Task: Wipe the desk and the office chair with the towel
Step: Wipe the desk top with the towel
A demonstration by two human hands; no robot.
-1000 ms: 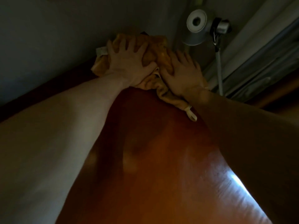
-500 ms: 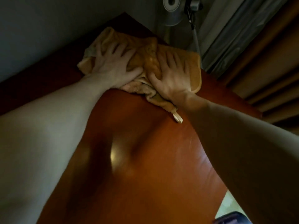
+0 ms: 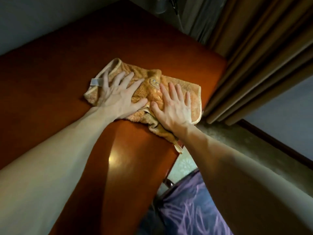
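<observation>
An orange towel (image 3: 153,89) lies bunched on the reddish-brown wooden desk (image 3: 55,85), near the desk's right edge. My left hand (image 3: 118,97) presses flat on the towel's left half, fingers spread. My right hand (image 3: 172,107) presses flat on its right half, fingers straight. A corner of the towel hangs over the desk's edge under my right wrist. The office chair is not in view.
Brown curtains (image 3: 264,53) hang just right of the desk. A lamp base (image 3: 160,5) stands at the desk's far corner. A grey wall (image 3: 33,17) runs along the desk's back. Purple patterned cloth (image 3: 191,212) shows below the desk's near right edge.
Both hands have dragged the towel from the desk's far corner back toward me. The lamp has slid up out of the view and the curtains have come into sight.
</observation>
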